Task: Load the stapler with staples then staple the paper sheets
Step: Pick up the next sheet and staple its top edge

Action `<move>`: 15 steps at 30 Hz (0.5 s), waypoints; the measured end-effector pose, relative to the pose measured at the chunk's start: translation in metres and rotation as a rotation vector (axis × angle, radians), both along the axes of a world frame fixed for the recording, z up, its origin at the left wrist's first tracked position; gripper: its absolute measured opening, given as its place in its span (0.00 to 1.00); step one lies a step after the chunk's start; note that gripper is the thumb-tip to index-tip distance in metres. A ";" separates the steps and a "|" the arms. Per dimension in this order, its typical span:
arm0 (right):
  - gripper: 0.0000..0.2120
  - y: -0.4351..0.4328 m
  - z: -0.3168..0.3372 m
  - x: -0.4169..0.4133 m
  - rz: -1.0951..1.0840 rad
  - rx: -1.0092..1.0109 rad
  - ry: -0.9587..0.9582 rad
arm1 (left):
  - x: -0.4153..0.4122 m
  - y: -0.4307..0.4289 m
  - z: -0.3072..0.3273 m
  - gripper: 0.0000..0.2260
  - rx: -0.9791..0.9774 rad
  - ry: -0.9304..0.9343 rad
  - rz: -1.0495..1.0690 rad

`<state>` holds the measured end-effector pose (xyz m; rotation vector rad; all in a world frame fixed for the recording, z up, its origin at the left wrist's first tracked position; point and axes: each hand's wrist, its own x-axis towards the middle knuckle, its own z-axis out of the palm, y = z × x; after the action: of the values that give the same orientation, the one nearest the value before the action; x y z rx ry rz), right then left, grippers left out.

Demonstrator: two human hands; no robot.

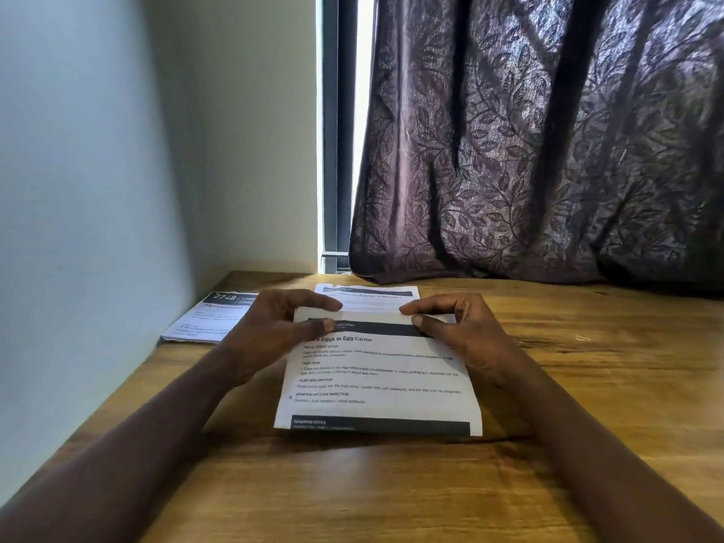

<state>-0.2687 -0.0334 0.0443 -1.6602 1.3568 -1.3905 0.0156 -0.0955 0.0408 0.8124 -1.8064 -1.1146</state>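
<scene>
A set of printed paper sheets (378, 380), headed with the words "Eggs in Egg Carton", lies in the middle of the wooden table (391, 487). My left hand (270, 329) pinches the sheets' top left corner between thumb and fingers. My right hand (460, 327) pinches the top right corner the same way. The top edge looks slightly lifted off the table. No stapler and no staples show in view.
Another printed sheet (368, 297) lies flat just behind the held ones. A second stack of printed papers (203, 319) rests at the far left by the wall (98, 190). A dark patterned curtain (548, 150) hangs over the table's back edge.
</scene>
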 end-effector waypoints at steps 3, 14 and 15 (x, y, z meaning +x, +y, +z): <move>0.08 0.002 -0.001 0.000 -0.008 -0.021 0.037 | -0.001 -0.001 0.000 0.11 -0.025 -0.049 0.025; 0.08 -0.001 -0.004 -0.009 -0.116 -0.117 0.264 | -0.007 0.000 -0.002 0.08 -0.177 -0.147 0.099; 0.09 0.000 -0.004 -0.008 -0.125 -0.119 0.271 | -0.008 -0.001 -0.003 0.08 -0.178 -0.150 0.094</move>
<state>-0.2766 -0.0336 0.0400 -1.9269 1.5785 -1.3766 0.0079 -0.0960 0.0378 0.8830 -1.9385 -0.8387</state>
